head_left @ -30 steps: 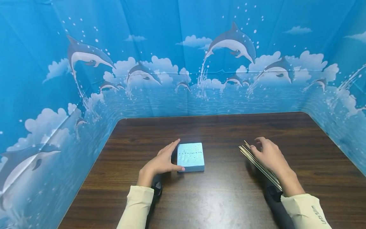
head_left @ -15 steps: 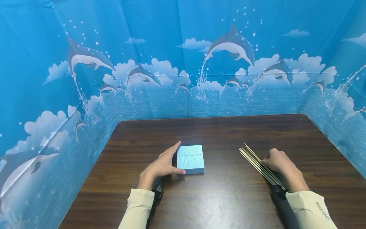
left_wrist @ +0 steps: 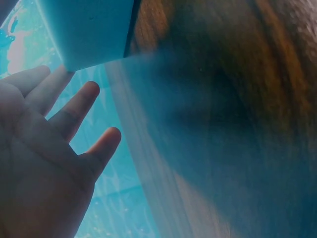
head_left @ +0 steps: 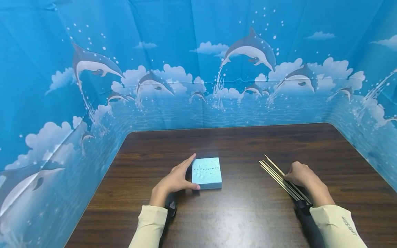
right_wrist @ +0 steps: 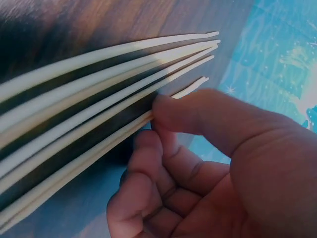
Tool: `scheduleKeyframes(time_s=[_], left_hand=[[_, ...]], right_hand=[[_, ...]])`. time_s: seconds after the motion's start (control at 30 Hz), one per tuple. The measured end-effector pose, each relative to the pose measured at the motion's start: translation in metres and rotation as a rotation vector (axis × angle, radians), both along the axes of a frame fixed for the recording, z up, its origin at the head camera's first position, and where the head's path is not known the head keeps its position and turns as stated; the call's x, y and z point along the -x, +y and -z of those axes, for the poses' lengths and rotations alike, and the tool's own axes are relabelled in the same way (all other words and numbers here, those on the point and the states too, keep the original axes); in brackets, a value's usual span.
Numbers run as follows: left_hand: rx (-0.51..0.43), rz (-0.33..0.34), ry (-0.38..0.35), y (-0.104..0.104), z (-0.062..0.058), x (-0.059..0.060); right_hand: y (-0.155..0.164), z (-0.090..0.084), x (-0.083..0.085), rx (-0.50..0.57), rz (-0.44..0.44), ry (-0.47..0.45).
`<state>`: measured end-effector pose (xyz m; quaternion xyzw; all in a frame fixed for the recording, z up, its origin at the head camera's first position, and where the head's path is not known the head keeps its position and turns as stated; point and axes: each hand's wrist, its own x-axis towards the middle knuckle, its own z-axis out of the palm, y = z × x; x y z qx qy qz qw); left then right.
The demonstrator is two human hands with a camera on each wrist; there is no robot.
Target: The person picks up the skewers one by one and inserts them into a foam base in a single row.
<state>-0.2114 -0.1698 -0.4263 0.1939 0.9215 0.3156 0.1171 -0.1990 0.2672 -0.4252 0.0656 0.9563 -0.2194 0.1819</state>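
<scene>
Nothing had yet been stuck into the pale blue rectangular foam block (head_left: 206, 173) — its top showed only a row of small pinholes and some dents, and every one of the thin pale bamboo skewers (head_left: 280, 179) lay flat on the dark brown wooden table (head_left: 235, 213). Judged from that, the work stood at its very start: one skewer was being singled out, none was lifted, and the rest remained to be handled.

Toward the left of the table, about midway between its near and far edges, the left hand (head_left: 175, 181) lay with straight, relaxed fingers along the block's left side and the thumb against its near left corner, steadying rather than clasping it. The left wrist view showed the same open palm (left_wrist: 44, 163) with spread fingers beside a corner of the block (left_wrist: 89, 29). The cream sleeve (head_left: 149, 225) ran back to the near edge.

Toward the right, well apart from the block, the skewers fanned diagonally with their tips pointing to the far left. The right hand (head_left: 302, 177) rested just right of them, fingers curled — in the right wrist view the thumb and the bent fingers (right_wrist: 158, 173) pinched at the nearest skewer (right_wrist: 99, 148) of the bundle, which was not yet raised from the table.
</scene>
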Motion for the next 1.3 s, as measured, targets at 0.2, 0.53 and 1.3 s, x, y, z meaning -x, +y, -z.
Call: scheduleKeyframes(time_s=[0.2, 0.53, 1.3], left_hand=[[-0.003, 0.006, -0.006, -0.001, 0.002, 0.000], [-0.012, 0.005, -0.011, -0.002, 0.002, 0.000], [-0.054, -0.005, -0.052, -0.003, 0.003, 0.002]], right_hand=[[0.000, 0.001, 0.000, 0.008, -0.019, -0.008], [-0.003, -0.002, 0.007, -0.026, -0.023, -0.037], [-0.018, -0.013, 0.002, 0.084, -0.123, 0.163]])
